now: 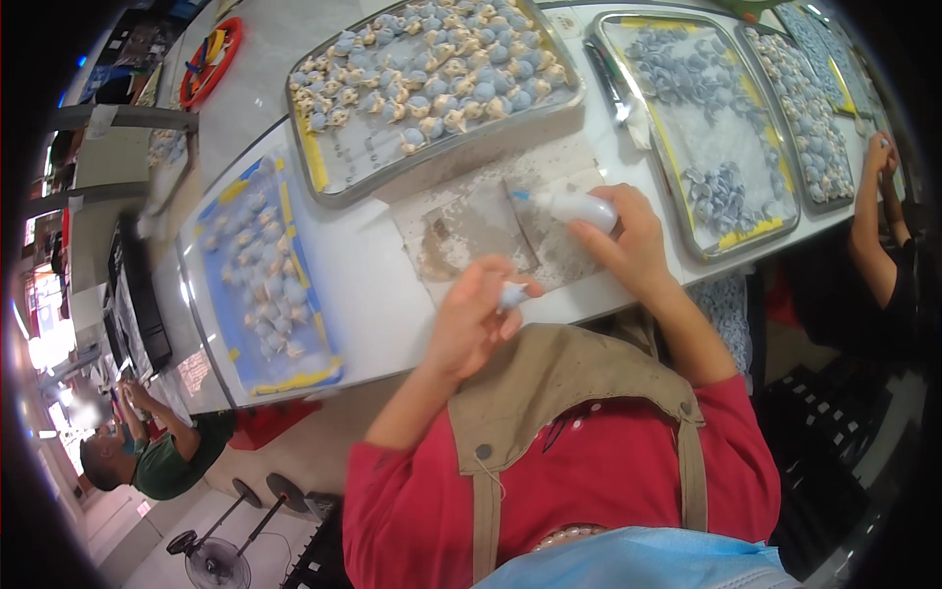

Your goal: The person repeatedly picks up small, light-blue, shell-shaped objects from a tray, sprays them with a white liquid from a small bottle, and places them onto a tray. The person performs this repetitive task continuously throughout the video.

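Note:
My left hand [469, 322] is closed, its fingers pinching a small pale blue piece [512, 294] just over the near edge of the work mat. My right hand [636, 239] is wrapped round a white squeeze bottle [586, 208], which lies tilted with its thin blue tip pointing left. Under the bottle and beyond my left hand is a stained, greyish mat [566, 257] with smears on it. The bottle tip and the blue piece are apart.
Beyond the mat stands a metal tray [327, 199] of blue-and-cream figures. A blue tray [329, 346] with similar figures is at left. On the right, another tray [713, 147] holds blue-grey cupped pieces. Co-workers sit at far left and far right.

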`<state>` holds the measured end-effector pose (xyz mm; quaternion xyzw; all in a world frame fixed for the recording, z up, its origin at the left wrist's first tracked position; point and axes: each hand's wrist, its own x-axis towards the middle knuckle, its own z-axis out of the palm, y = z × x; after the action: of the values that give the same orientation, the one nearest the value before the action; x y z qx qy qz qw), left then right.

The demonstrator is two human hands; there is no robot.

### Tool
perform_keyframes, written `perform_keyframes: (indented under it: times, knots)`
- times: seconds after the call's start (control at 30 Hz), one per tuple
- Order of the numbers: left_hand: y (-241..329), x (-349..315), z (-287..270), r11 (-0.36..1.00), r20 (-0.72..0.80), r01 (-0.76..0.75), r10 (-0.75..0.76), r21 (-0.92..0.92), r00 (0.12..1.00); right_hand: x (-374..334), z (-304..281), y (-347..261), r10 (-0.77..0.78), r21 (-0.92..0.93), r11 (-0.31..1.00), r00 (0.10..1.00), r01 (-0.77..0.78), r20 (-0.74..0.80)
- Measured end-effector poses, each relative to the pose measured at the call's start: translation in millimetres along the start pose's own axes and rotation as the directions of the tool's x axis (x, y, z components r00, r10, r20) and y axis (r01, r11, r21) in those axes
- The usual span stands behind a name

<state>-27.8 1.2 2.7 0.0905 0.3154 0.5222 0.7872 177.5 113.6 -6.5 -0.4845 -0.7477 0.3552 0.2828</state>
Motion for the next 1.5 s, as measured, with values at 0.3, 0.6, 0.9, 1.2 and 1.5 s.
perform_keyframes:
  times: [0.3,0.6,0.9,1.2,1.5]
  knots:
    - [-11.4,8.7,26.7,0.995,-0.157,-0.04,0.055,0.093,0.986,-42.6,-23.0,-12.7,0.075,0.49,0.872,0.991,-0.012,-0.111]
    - [-26.6,5.9,8.9,0.883,-0.152,-0.285,0.362,0.373,0.92,-54.9,-29.5,-20.2,-0.144,0.341,0.918,0.972,0.202,-0.188]
    - [-28.9,-1.6,4.3,0.802,-0.135,-0.276,0.401,0.529,0.906,-42.5,-27.1,-44.2,-0.434,-0.054,0.9,0.881,0.432,-0.188]
    - [-30.6,-1.7,3.9,0.817,-0.134,-0.274,0.389,0.507,0.911,-37.4,-23.1,-52.6,-0.488,-0.109,0.872,0.86,0.477,-0.147]
    - [-27.4,-3.2,8.7,0.868,-0.155,-0.227,0.322,0.442,0.934,-37.8,-22.8,-46.2,-0.45,-0.087,0.893,0.875,0.442,-0.177]
